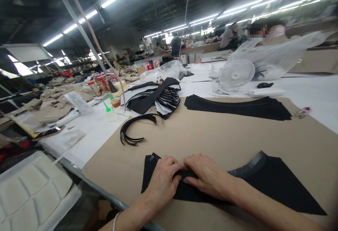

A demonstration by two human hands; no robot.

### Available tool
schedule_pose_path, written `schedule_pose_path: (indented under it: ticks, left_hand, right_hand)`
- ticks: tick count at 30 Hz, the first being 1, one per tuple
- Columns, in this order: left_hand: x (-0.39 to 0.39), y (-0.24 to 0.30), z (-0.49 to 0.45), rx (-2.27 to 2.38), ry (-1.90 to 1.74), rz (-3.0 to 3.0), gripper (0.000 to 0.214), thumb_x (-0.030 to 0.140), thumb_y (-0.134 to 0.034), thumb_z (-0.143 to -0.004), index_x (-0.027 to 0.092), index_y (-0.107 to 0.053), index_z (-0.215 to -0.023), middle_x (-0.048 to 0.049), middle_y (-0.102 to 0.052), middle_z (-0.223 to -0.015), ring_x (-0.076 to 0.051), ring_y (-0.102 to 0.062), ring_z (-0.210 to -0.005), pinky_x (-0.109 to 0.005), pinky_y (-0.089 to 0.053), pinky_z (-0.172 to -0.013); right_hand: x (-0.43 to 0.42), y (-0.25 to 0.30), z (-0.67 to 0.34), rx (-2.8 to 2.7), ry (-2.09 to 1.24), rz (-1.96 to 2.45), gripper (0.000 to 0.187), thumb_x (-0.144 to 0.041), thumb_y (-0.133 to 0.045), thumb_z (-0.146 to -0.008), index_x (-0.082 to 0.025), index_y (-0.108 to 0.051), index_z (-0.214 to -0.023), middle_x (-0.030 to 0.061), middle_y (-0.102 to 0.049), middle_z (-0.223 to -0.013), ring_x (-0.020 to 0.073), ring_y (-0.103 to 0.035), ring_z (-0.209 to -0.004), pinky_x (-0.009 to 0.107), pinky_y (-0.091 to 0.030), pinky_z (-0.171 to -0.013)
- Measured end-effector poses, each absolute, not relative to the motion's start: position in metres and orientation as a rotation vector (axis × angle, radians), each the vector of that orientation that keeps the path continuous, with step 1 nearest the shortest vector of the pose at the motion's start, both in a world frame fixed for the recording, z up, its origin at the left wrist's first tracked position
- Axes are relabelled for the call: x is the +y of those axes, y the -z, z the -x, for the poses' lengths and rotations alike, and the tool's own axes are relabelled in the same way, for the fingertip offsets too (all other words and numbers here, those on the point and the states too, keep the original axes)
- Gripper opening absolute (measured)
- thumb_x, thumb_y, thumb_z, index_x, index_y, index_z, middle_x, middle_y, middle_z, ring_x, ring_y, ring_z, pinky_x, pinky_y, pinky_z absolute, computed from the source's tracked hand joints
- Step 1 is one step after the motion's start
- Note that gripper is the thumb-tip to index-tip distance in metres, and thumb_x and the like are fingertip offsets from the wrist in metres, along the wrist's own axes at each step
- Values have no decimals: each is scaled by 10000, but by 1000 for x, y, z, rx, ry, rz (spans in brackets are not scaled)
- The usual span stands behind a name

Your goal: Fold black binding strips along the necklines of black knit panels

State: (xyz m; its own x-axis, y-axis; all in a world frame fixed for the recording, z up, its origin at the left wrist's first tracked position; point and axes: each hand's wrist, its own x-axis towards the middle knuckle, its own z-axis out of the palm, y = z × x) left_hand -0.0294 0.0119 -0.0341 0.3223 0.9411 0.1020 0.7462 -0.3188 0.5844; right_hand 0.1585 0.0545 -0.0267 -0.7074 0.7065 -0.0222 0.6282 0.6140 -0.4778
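A black fabric panel lies on the brown board in front of me, its curved upper edge carrying a greyish band at the right. My left hand pinches that upper edge near the panel's left end. Close beside it, my right hand grips the same edge, thumb below and fingers above. The stretch of edge between the thumbs looks folded, and the hands partly cover it. Beyond them lie a bundle of curved black strips and a stack of similar black panels.
A heap of black and striped pieces sits behind the strips. Farther back stand a white fan, plastic bags and green-tipped bottles. Pink scissors or a clip lies at the board's right. The table edge runs along the left.
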Motion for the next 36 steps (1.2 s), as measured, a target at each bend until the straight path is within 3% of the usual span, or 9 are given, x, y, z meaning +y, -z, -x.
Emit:
schedule_pose_path:
  ticks: [4, 12, 18, 22, 27, 31, 36]
  left_hand:
    - [18, 31, 20, 1491, -543, -2144, 294, 11, -537, -747, 224, -700, -870, -21, -647, -883, -201, -571, -932, -360, -442, -876]
    - [22, 25, 13, 1456, -519, -2156, 377, -32, -487, -727, 231, -724, -859, -16, -654, -854, -178, -598, -889, -303, -486, -820]
    - [1, 48, 18, 1395, -562, -2537, 359, 86, -380, -905, 198, -678, -1072, -46, -671, -915, -174, -616, -870, -293, -544, -787]
    - [-14, 64, 26, 1348, -690, -2874, 459, 38, -345, -861, 115, -568, -1255, -97, -661, -1170, -217, -598, -1090, -344, -531, -937]
    - [-17, 61, 35, 1318, -638, -2863, 478, 39, -369, -846, 178, -565, -1259, -48, -644, -1240, -197, -588, -1139, -352, -510, -985]
    - [-18, 50, 42, 1250, -637, -2689, 405, 51, -394, -873, 233, -607, -1166, -10, -670, -1167, -188, -567, -1147, -403, -449, -1043]
    - [-20, 38, 28, 1388, -661, -2432, 278, 102, -501, -881, 238, -630, -1086, -21, -677, -978, -219, -524, -1122, -425, -434, -1005]
  right_hand:
    - [56, 24, -171, -2662, -743, 1097, 53, -218, -601, -822, -213, -548, -821, -8, -635, -847, 186, -574, -809, 313, -347, -758]
    - [51, 29, -185, -2617, -773, 1036, 77, -149, -540, -856, -222, -556, -873, -19, -616, -917, 160, -565, -868, 311, -333, -819]
    - [44, 37, -190, -2722, -571, 898, 166, -106, -411, -920, -200, -534, -859, 12, -565, -885, 162, -511, -820, 327, -313, -789]
    - [38, 46, -193, -2802, -331, 778, 172, -85, -385, -906, -186, -525, -902, 37, -543, -890, 179, -470, -812, 346, -294, -783]
    - [35, 47, -194, -2828, -267, 759, 163, -83, -390, -882, -181, -519, -901, 47, -533, -883, 184, -456, -798, 361, -282, -782]
    - [29, 38, -194, -2805, -359, 812, 146, -109, -402, -891, -196, -515, -920, 35, -541, -896, 184, -483, -821, 370, -294, -819]
    - [24, 23, -197, -2720, -576, 999, 187, -174, -551, -841, -187, -509, -1023, 49, -582, -994, 215, -529, -923, 426, -296, -914]
